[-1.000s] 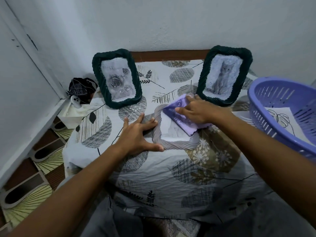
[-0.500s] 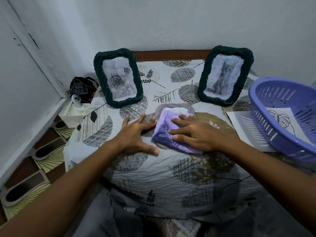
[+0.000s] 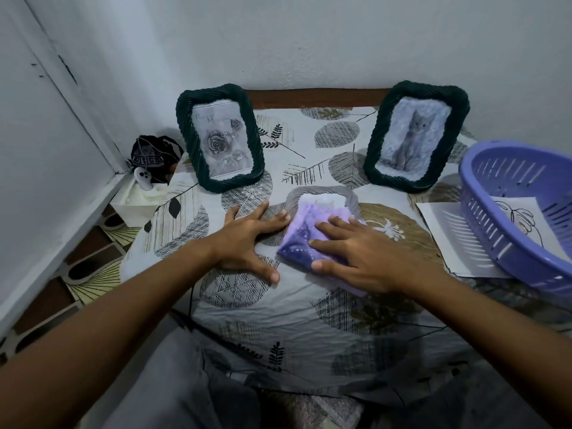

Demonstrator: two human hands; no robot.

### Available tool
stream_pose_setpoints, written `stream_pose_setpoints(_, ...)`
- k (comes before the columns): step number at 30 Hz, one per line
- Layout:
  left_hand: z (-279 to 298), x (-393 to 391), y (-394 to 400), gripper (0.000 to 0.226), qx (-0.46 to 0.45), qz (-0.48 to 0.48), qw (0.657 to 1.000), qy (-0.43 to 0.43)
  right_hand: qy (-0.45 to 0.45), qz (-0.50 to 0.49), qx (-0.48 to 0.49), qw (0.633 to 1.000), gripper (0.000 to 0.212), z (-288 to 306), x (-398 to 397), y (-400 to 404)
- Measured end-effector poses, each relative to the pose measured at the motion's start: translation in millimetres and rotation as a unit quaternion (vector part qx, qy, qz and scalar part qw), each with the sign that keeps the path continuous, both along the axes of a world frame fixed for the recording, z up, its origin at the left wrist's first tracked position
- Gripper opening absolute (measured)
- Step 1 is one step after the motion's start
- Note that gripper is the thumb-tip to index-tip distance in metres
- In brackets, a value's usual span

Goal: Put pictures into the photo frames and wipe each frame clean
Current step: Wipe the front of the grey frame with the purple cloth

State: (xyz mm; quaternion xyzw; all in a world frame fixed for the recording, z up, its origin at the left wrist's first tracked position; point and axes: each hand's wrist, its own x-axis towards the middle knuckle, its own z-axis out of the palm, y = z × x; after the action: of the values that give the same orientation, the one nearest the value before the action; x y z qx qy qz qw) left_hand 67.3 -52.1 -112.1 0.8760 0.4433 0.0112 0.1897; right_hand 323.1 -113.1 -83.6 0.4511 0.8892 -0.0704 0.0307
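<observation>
The right hand (image 3: 356, 258) presses straight fingers flat on the purple cloth (image 3: 305, 239), which covers most of the grey frame (image 3: 322, 196) lying on the bed sheet (image 3: 278, 320). The left hand (image 3: 247, 239), fingers spread, lies just left of that frame, perhaps touching its edge. Behind the frame stand two dark green frames (image 3: 219, 140); to its right sits a purple basket (image 3: 520, 218).

Dark pouch (image 3: 153, 156) and white gadget (image 3: 144, 178), left corner.
</observation>
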Motion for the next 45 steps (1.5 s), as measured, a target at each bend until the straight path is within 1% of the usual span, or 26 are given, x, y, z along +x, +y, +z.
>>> stream_pose_setpoints(3, 1.5, 0.7, -1.1, 0.140, -0.004, -0.001, 1.000, -0.004, -0.040, -0.037, 0.035, 0.998, 0.101, 0.8, 8.0, 3.0)
stream_pose_setpoints(5, 1.4, 1.2, -1.1, 0.138, 0.002, 0.002, 1.000, -0.002, -0.056, -0.061, 0.036, 0.996, 0.094, -0.5, 1.1, 5.8)
stream_pose_setpoints(9, -1.4, 0.8, 1.6, 0.137, 0.007, 0.003, 1.000, -0.010, -0.020, -0.035, -0.002, 0.999, 0.087, -1.0, -11.6, 2.6)
stream_pose_setpoints(12, 0.2, 0.5, 0.6, 0.136, -0.003, 0.010, 1.000, -0.019, -0.037, -0.031, 0.025, 0.999, 0.097, 4.1, 1.5, -2.7)
stream_pose_setpoints(16, 3.0, 2.2, -1.2, 0.133, -0.009, 0.005, 1.000, -0.014, -0.088, -0.098, 0.063, 0.989, 0.116, 8.9, 9.4, 10.9)
stream_pose_setpoints(18, 4.0, 2.2, -1.8, 0.125, -0.007, 0.011, 1.000, -0.012, -0.093, -0.125, 0.071, 0.985, 0.124, 6.4, 4.2, 30.7)
stream_pose_setpoints(19, 4.6, 2.3, -1.9, 0.124, -0.007, 0.013, 1.000, -0.013, -0.088, -0.135, 0.071, 0.984, 0.123, 5.1, 0.7, 41.3)
stream_pose_setpoints(22, 3.8, 1.0, -1.2, 0.129, -0.009, 0.009, 1.000, -0.018, -0.073, -0.139, 0.051, 0.986, 0.106, 3.7, -12.2, 60.7)
stream_pose_setpoints(25, 1.3, -0.1, 1.0, 0.127, 0.003, 0.016, 1.000, -0.015, -0.055, -0.100, 0.029, 0.993, 0.090, -0.8, -18.0, 54.9)
stream_pose_setpoints(26, 0.0, -0.5, 1.8, 0.124, 0.006, 0.021, 1.000, -0.015, -0.044, -0.087, 0.022, 0.995, 0.089, -3.0, -16.3, 49.3)
stream_pose_setpoints(28, -2.5, -0.5, 3.5, 0.122, 0.011, 0.021, 1.000, -0.017, -0.023, -0.065, 0.020, 0.997, 0.098, -5.8, -8.6, 35.5)
stream_pose_setpoints(29, -3.6, -0.5, 4.0, 0.125, 0.013, 0.018, 1.000, -0.017, -0.019, -0.053, 0.020, 0.998, 0.103, -6.1, -4.1, 28.1)
stream_pose_setpoints(31, -4.6, -1.3, 4.5, 0.129, 0.016, 0.012, 1.000, -0.018, -0.022, -0.040, 0.017, 0.999, 0.104, -5.5, 4.4, 13.9)
stream_pose_setpoints(33, -5.0, -2.1, 4.8, 0.127, 0.017, 0.010, 1.000, -0.020, -0.044, -0.045, 0.024, 0.998, 0.108, -2.5, 10.4, 2.7)
stream_pose_setpoints(36, -3.9, -1.6, 3.7, 0.127, 0.018, 0.009, 1.000, -0.020, -0.082, -0.083, 0.045, 0.992, 0.118, 2.0, 10.5, -1.6)
stream_pose_setpoints(38, -3.0, -0.8, 3.0, 0.127, 0.016, 0.010, 1.000, -0.021, -0.080, -0.105, 0.051, 0.990, 0.116, 1.7, 3.5, 0.7)
stream_pose_setpoints(42, -1.5, 0.4, 1.6, 0.128, 0.017, 0.015, 0.999, -0.027, -0.055, -0.138, 0.021, 0.989, 0.107, -0.2, -10.1, 0.2)
stream_pose_setpoints(45, -2.3, 0.2, 0.9, 0.128, 0.018, 0.016, 0.999, -0.034, -0.030, -0.147, 0.052, 0.987, 0.102, 0.5, -12.8, -4.1)
